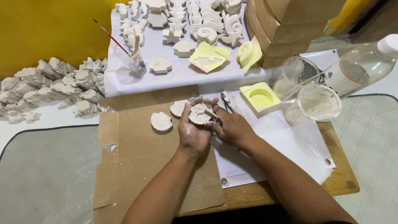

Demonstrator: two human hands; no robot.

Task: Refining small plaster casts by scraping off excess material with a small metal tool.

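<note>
My left hand [191, 132] cups a white plaster shell cast [200, 114] above a flattened cardboard sheet [137, 157]. My right hand [233, 127] touches the cast's right edge with its fingers closed against it. Two more shell casts lie on the cardboard, one [161, 121] to the left and one [179, 108] just behind my left hand. A flat metal tool [229, 102] lies just beyond my right hand.
A yellow mould [260, 96] and two clear plastic cups [315, 104] stand to the right, beside a lying clear bottle [365, 62]. Many white casts fill the white sheet [182, 74] behind, with more piled at the left [49, 89]. Cardboard boxes [286, 29] stand at the back right.
</note>
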